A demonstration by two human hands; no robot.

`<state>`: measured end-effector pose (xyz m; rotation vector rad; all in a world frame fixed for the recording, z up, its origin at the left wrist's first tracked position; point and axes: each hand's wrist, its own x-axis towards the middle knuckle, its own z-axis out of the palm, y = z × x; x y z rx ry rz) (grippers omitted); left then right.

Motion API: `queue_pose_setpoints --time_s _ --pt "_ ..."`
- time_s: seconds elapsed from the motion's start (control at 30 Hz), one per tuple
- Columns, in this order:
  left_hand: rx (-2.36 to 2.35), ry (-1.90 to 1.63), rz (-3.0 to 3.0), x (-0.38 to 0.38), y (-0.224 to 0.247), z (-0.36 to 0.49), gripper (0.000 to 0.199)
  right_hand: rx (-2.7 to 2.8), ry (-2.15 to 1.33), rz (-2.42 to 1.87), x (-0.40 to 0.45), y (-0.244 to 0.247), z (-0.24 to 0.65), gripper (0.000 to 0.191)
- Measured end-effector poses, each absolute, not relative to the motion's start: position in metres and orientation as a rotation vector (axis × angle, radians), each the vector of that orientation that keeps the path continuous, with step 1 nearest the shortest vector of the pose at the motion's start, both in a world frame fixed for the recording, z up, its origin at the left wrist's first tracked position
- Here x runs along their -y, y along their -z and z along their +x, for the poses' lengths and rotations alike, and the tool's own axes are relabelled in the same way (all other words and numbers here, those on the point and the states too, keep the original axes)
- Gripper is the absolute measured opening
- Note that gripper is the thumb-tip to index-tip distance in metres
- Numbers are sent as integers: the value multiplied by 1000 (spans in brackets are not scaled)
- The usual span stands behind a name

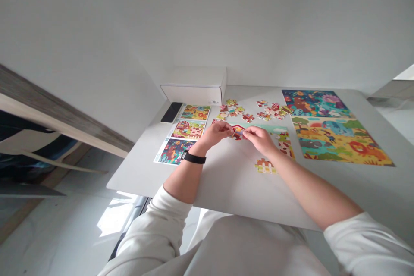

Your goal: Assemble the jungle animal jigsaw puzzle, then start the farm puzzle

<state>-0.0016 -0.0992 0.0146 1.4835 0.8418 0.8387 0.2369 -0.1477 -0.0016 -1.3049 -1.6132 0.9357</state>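
A red-edged jigsaw piece (237, 132) is pinched between the fingertips of the left hand (216, 133) and the right hand (258, 139), just above a partly built puzzle (278, 134) on the white table (155, 177), with a small fence section (265, 166) set apart nearer, loose pieces (233, 110) scattered beyond, and a finished puzzle (336, 129) lying to the right

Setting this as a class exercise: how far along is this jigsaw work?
Done: the large puzzle looks complete.

In hand: the left hand and right hand both grip red pieces at the edge of a partly built puzzle.

Left: loose pieces lie beyond the hands, and a small fence section sits apart, nearer the person.
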Motion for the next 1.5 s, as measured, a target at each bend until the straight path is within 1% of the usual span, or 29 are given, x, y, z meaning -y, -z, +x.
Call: queue_pose_setpoints --time_s 0.1,0.17,0.33,0.47,0.57,0.73,0.97,1.1,1.2,1.27,1.33,1.4,1.5 --pt "-873 -805 1510 100 -13 -8 44 1634 -919 -1306 147 4 238 32" --pt "-926 -804 1509 102 -12 -13 43 1639 -836 -1297 147 7 237 30" --pt "-1055 -838 1426 105 -12 -21 39 1722 -481 -1205 152 9 232 21" --pt "-1094 -823 1377 107 -15 -20 37 1964 -193 -1035 160 3 229 22" --pt "-1089 -816 1364 109 -18 -19 37 2091 -92 -1004 164 0 227 25" --pt "-1072 -821 1378 110 -19 -20 37 2138 -95 -1085 164 0 226 29" --pt "-1050 -764 1409 109 -16 -22 41 2143 -117 -1087 165 4 224 27" --pt "-1063 -710 1426 107 -21 -28 47 2138 -105 -1106 166 1 223 28" --pt "-1156 -833 1430 106 -28 -35 49 2097 -81 -1098 164 -11 224 28" --pt "-1215 -964 1424 105 -31 -39 48 2064 -76 -1057 163 -21 225 28" --pt "-1236 -1023 1418 104 -31 -40 47 2050 -101 -1024 161 -28 224 28" --pt "-1250 -982 1430 102 -28 -39 46 2067 -153 -1010 160 -26 220 30" --pt "-1326 -882 1511 99 -20 -35 43 2143 -229 -1004 157 -8 213 36"
